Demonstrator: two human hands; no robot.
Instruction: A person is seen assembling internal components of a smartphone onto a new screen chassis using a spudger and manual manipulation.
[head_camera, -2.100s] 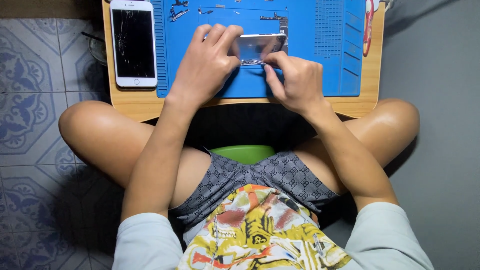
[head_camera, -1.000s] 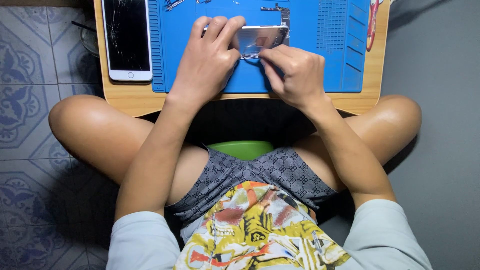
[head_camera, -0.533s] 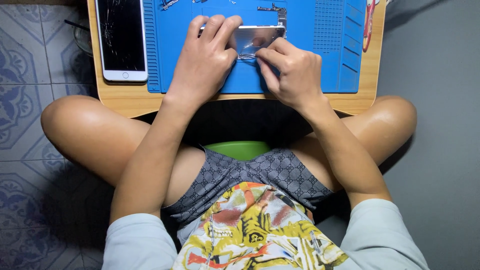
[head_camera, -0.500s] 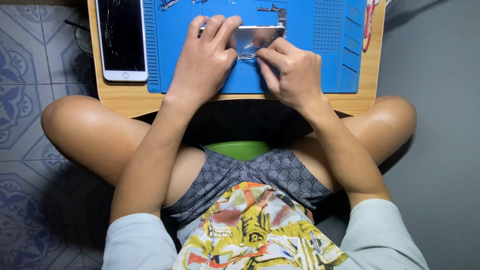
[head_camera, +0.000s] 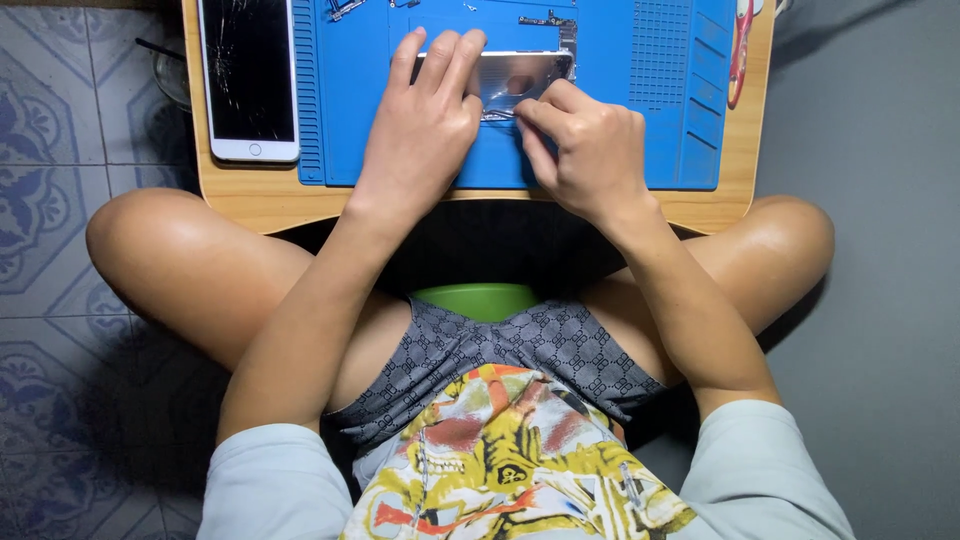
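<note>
A person sitting cross-legged on a patterned tile floor (head_camera: 50, 120) is working over a low, light wooden worktop (head_camera: 250, 205) that is resting across the knees. Covering most of it is a blue silicone repair mat (head_camera: 350, 100) with moulded ridges and small compartments. Lying just left of the mat is a white smartphone with a cracked black screen (head_camera: 248, 78), well apart from both hands, while a red-handled tool (head_camera: 740, 50) is lying at the mat's right edge.

The left hand (head_camera: 425, 120) is lying palm down on the mat, its fingers (head_camera: 445, 60) stretched forward and close together, pressing on the left end of a thin, silvery metal phone housing (head_camera: 525, 78) at the middle of the mat. The wrist is reaching straight out from the lap. The right hand (head_camera: 590, 150) is curling in from the right, its thumb and forefinger pinched together at the housing's near edge; whether they are gripping a small tool or part cannot be told.

The housing is looking light, stiff and smooth, likely to be slipping on the mat unless pinned flat, and probably easy to bend or scratch. Its bare long edges are seeming the safest hold, away from the small parts (head_camera: 545, 20) sitting just beyond its far corner.
</note>
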